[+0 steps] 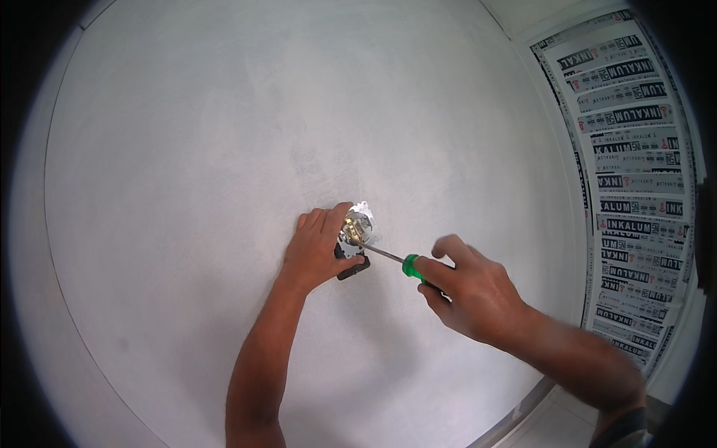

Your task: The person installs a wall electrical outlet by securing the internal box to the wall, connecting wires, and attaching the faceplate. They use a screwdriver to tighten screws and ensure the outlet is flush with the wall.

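Note:
On the white surface, a wall-socket insert (360, 224) with a metal mounting plate and brass-coloured parts sits near the middle of the view. My left hand (315, 243) is closed on it from the left, fingers over its upper edge and thumb at its lower edge. A small black block-shaped part (353, 268) shows just below the thumb; whether it joins the insert I cannot tell. My right hand (478, 291) grips a screwdriver (410, 266) by its green handle. Its metal shaft slants up and left, with the tip at the insert's brass-coloured parts; the exact contact point is too small to make out.
The broad white wall (224, 134) surrounds both hands. Along the right stands a tall panel (631, 201) covered in strips of printed protective film, within a white frame. At the lower right, a dark edge strip (515, 414) borders pale floor tiles (556, 422).

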Available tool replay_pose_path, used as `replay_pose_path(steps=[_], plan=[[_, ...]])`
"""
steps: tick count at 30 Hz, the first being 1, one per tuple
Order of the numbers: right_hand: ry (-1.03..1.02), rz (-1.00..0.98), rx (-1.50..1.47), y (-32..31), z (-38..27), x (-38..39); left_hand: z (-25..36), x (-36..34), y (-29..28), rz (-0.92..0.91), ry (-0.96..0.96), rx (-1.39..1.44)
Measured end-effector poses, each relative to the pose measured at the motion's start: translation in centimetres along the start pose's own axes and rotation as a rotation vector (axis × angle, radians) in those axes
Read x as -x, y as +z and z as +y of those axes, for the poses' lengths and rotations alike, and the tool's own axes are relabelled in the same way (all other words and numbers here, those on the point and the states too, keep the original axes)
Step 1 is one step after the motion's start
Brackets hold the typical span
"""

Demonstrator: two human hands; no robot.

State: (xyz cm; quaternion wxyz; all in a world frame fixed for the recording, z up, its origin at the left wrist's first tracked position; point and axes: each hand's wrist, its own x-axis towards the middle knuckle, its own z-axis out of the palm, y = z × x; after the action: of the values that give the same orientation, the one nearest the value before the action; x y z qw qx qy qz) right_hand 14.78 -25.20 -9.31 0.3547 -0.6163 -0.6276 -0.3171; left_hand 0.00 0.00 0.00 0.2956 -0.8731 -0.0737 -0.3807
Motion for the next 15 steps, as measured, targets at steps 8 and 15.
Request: replay_pose_path(steps=[8,15], plan=[[-0.461,0.140,0.351,-2.1,0.0,-1.4,0.2,0.2,-0.3,0.052,0.011,0.052],[-0.524,0.166,0.347,-0.2,0.9,-0.2,0.0,0.1,0.0,0.079,0.024,0.048]])
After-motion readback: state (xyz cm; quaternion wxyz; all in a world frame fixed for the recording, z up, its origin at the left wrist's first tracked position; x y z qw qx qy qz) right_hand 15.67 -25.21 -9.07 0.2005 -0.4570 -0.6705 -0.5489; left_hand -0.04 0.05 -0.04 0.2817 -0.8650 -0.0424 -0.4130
